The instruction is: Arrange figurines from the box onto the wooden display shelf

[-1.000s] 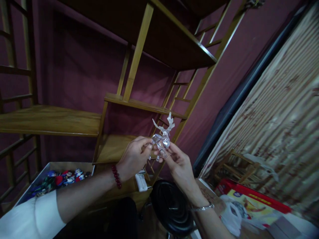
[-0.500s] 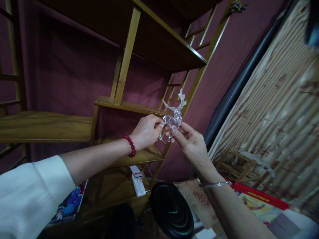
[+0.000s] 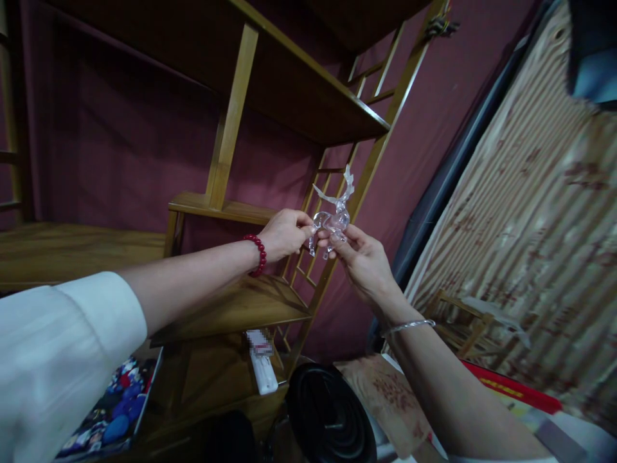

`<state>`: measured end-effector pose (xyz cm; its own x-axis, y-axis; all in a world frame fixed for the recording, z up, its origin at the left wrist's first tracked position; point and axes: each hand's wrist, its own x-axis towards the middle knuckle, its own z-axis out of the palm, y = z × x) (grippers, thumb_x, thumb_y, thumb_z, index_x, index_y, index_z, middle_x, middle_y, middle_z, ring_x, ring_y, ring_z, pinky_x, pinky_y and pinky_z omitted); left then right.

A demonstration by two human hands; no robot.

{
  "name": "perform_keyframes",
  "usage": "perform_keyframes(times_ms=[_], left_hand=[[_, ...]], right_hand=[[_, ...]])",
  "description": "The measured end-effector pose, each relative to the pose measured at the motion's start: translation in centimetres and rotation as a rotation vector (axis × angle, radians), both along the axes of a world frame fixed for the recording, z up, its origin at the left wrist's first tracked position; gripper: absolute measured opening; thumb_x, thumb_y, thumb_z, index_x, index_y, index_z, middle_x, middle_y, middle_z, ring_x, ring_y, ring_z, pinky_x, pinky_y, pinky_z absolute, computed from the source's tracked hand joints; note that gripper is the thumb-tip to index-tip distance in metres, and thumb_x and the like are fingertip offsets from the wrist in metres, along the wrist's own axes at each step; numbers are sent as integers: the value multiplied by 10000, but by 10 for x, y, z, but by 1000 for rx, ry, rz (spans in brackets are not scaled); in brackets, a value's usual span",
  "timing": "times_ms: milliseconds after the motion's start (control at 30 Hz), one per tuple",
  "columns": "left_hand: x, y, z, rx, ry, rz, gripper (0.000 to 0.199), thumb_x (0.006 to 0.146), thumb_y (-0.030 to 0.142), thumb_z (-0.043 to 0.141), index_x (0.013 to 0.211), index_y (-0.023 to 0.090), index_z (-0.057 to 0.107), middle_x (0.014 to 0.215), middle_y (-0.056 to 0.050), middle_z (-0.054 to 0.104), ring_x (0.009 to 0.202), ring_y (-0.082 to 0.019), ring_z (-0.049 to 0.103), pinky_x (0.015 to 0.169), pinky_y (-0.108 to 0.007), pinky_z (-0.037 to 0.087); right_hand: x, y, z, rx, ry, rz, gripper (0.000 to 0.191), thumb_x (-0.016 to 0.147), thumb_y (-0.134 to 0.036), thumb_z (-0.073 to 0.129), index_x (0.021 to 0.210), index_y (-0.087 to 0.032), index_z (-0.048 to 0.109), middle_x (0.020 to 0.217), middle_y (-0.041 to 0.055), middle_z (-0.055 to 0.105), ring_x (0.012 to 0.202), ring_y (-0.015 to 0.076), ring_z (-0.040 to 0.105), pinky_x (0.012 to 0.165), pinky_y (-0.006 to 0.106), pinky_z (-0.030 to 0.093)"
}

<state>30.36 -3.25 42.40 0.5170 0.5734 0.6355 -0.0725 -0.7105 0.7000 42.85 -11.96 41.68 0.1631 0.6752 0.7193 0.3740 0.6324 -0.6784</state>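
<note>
Deer figurine, clear and glossy with branching antlers [image 3: 343, 217], is held upright in mid-air before the brown wooden shelf unit [image 3: 231, 119]. From afar I see the left hand [image 3: 285, 233] pinching its rear end, thumb against fingers, and the right hand [image 3: 370, 262] closed on its front lower part. Below, I make out a round black stool seat [image 3: 328, 415] and, lower left, a box of small colourful figures [image 3: 148, 395], partly hidden by the white sleeve [image 3: 67, 360].

I see the person's left arm [image 3: 193, 278] stretched forward, the left grip [image 3: 283, 235] pinched thumb to fingers, knuckles up; the right arm [image 3: 434, 373] slants in, the right grip [image 3: 367, 262] curled close beside it, thumb opposing fingers
</note>
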Motion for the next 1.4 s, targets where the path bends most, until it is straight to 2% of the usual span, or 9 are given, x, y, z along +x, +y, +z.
perform_keyframes(times_ms=[233, 533, 767, 1000, 1233, 1400], left_hand=[[-2, -7, 12, -109, -18, -56, 129, 714, 173, 587, 823, 116, 629, 699, -26, 614, 502, -59, 473, 399, -160, 373], [12, 8, 26, -64, 5, -4, 161, 655, 248, 665, 764, 135, 629, 696, -25, 611, 513, -68, 497, 403, -160, 375], [20, 10, 43, -116, 39, 99, 101, 630, 156, 675, 703, 136, 609, 615, 1, 583, 494, -68, 500, 427, -162, 396], [38, 32, 55, -201, 77, 131, 95, 643, 112, 651, 689, 120, 568, 612, -20, 594, 519, -102, 563, 504, -213, 456], [56, 61, 61, -332, -33, 25, 128, 643, 63, 620, 751, 109, 572, 623, -46, 604, 606, -141, 604, 566, -232, 477], [63, 73, 63, -412, -69, 4, 147, 636, 59, 621, 780, 87, 610, 563, -51, 594, 599, -150, 602, 581, -235, 470]], right_hand=[[7, 7, 9, -29, 59, 5, 281, 636, -327, 705, 855, -165, 643, 818, 51, 652, 679, 116, 576, 491, 190, 406], [17, 23, 22, 14, 61, 6, 297, 603, -337, 722, 824, -155, 646, 782, 44, 654, 639, 104, 568, 475, 189, 377], [24, 47, 36, 2, 131, -32, 313, 565, -326, 741, 793, -146, 625, 735, 38, 661, 596, 100, 573, 466, 186, 397], [33, 74, 41, -23, 171, -50, 256, 582, -231, 738, 751, -146, 566, 683, 17, 653, 551, 82, 566, 453, 165, 400], [41, 101, 42, -75, 289, -21, 168, 651, -54, 655, 699, -144, 521, 574, -14, 621, 466, 61, 550, 472, 153, 456], [48, 116, 49, -155, 355, -19, 220, 647, 24, 630, 630, -145, 489, 538, -8, 610, 490, 77, 586, 523, 164, 511]])
